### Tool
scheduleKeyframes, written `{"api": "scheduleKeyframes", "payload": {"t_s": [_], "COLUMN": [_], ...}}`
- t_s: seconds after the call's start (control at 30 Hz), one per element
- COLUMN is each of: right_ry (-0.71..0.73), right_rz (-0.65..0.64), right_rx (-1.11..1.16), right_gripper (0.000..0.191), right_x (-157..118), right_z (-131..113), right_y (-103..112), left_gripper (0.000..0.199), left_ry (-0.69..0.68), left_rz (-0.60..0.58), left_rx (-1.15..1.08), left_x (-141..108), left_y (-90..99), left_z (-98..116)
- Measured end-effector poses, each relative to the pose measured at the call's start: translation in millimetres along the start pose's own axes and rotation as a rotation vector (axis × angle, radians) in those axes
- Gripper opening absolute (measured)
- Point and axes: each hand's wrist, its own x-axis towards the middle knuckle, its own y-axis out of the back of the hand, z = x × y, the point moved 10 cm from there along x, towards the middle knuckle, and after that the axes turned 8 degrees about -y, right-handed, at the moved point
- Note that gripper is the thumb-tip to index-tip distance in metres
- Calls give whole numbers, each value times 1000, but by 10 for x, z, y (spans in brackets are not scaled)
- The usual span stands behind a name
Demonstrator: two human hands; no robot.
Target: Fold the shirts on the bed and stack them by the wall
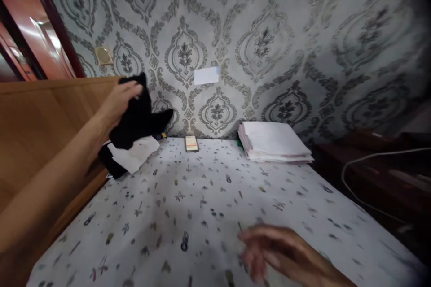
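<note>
My left hand [123,98] grips a piece of black cloth [136,119], perhaps a folded garment, at its upper edge. The cloth hangs over a small pile at the far left of the bed, where a white cloth [138,154] lies partly on another black piece [114,163]. Whether the held cloth touches the pile I cannot tell. Low at the right, my right hand [272,251] hovers over the patterned sheet [202,197]. Its fingers are loosely bent and apart, somewhat blurred, with nothing visible in them.
A stack of folded white cloth [272,141] lies against the wall at the back right. A small cream-coloured box [191,144] stands at the back middle. A wooden board [50,121] borders the bed on the left. A white cable [357,159] loops at the right edge.
</note>
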Motion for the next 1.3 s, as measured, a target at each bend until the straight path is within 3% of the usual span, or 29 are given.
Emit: {"api": "scheduleKeyframes", "payload": {"t_s": [0.07, 0.13, 0.23, 0.27, 0.33, 0.43, 0.57, 0.67, 0.73, 0.8, 0.83, 0.9, 0.97, 1.03, 1.13, 1.2, 1.3], "right_ry": [48, 81, 73, 59, 40, 71, 280, 391, 439, 494, 515, 527, 508, 470, 394, 349, 254], "right_rz": [44, 157, 315, 340, 355, 313, 135, 138, 225, 325, 371, 460, 542, 601, 678, 795, 985], "right_rx": [57, 103, 80, 45, -52, -215, -331, -520, -660, -730, -744, -748, -720, -665, -516, -353, -49], "right_gripper": [45, 44, 42, 41, 39, 34, 33, 21, 13, 20, 22, 23, 20, 16, 26, 36, 34], "right_x": [81, 104, 15, -28, -105, -175, -240, -322, -419, -588, -695, -934, -1191, -1427, -1676, -1792, -1874], "right_z": [-365, -457, -219, -105, 86, 200, 61, -50, -147, -291, -369, -504, -593, -617, -533, -428, -172], "right_y": [-172, -208, -188, -197, -241, -362, -610, -631, -538, -401, -326, -164, -3, 132, 318, 498, 804], "left_gripper": [35, 35, 25, 22, 21, 19, 19, 16, 16, 22, 28, 46, 58, 59, 51, 54, 63], "left_ry": [-67, -147, -260, -242, -208, -160, -108, -153, -188, -188, -179, -117, -3, 46, 67, 64, 12], "left_rz": [-38, -146, -420, -465, -483, -376, -181, -185, -228, -213, -187, -247, -363, -430, -384, -319, -286], "left_rx": [-171, -350, -528, -528, -544, -595, -712, -721, -624, -401, -257, 21, 174, 251, 262, 200, 113], "left_x": [-157, -455, -1152, -1370, -1698, -1895, -1914, -1884, -1795, -1626, -1526, -1370, -1304, -1289, -1261, -1213, -1083], "left_y": [-397, -1012, -2014, -2255, -2535, -2550, -2281, -2154, -2116, -2066, -2038, -2117, -2276, -2405, -2460, -2461, -2543], "left_z": [487, 1055, 1889, 2045, 2242, 2303, 2286, 2364, 2308, 2043, 1846, 1369, 869, 555, 414, 457, 599]}}
